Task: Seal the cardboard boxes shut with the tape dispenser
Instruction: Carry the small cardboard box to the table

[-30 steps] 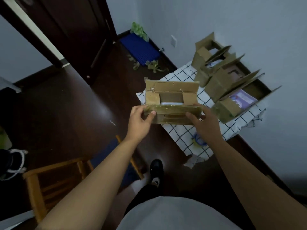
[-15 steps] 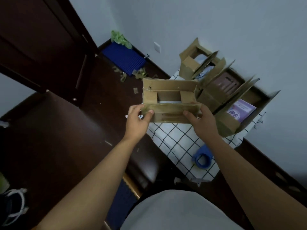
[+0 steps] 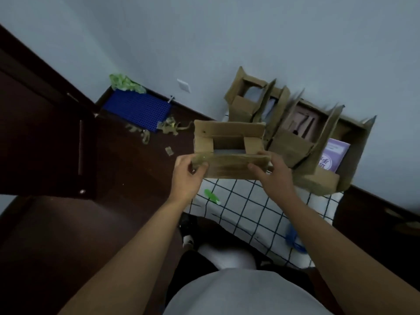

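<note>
A small cardboard box with its top flaps open is held up above the checked cloth. My left hand grips its left end, thumb on the near flap. At the right end my right hand holds it, fingers curled round the near flap. Several more open cardboard boxes stand against the wall behind it; one holds a purple book. The blue tape dispenser lies on the cloth by my right forearm, partly hidden.
A green object lies on the cloth's left part. On the dark floor to the left are a blue mat, tape scraps and a green bag. A dark door stands far left. My leg and foot are below.
The view has swung left and down, so the boxes sit more to the right in frame. Both hands keep their hold on the small box, which stays roughly level.
</note>
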`<state>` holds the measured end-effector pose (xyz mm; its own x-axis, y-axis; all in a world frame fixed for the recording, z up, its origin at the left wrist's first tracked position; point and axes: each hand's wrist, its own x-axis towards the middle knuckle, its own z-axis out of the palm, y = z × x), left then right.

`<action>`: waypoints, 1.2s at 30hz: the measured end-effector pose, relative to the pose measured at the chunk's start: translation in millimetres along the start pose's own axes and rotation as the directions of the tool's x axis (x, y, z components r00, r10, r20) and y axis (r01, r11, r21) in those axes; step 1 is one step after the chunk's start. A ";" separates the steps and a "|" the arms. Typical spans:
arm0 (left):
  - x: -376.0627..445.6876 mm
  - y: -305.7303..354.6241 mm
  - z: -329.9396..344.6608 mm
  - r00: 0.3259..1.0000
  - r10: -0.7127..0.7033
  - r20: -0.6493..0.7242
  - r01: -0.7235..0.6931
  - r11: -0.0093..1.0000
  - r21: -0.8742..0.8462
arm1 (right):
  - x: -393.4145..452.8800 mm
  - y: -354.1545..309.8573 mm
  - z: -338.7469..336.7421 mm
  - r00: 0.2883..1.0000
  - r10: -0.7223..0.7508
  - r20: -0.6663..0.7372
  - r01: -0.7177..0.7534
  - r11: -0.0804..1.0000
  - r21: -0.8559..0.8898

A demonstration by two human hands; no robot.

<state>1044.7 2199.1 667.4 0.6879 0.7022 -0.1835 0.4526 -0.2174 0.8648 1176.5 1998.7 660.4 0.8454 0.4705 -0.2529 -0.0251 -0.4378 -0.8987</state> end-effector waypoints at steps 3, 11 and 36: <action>36.4 -26.9 -15.8 0.992 -0.001 0.126 -0.003 1.000 0.030 | 3.2 2.3 37.3 0.992 0.074 -0.103 -0.075 0.997 -0.013; 93.1 -51.6 -56.1 0.925 -0.004 0.379 -0.025 0.997 0.071 | -14.0 -1.2 116.2 0.926 0.237 -0.295 -0.196 0.967 0.162; 93.1 -134.6 78.2 0.724 -0.207 0.658 -0.046 0.938 0.345 | -12.0 171.1 104.2 0.872 0.396 -0.289 -0.376 0.918 0.122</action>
<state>1092.2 2240.8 497.4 0.7778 0.1074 -0.6192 0.5887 -0.4695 0.6580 1106.5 1998.0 472.4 0.8814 0.0152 -0.4722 -0.4063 -0.4855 -0.7741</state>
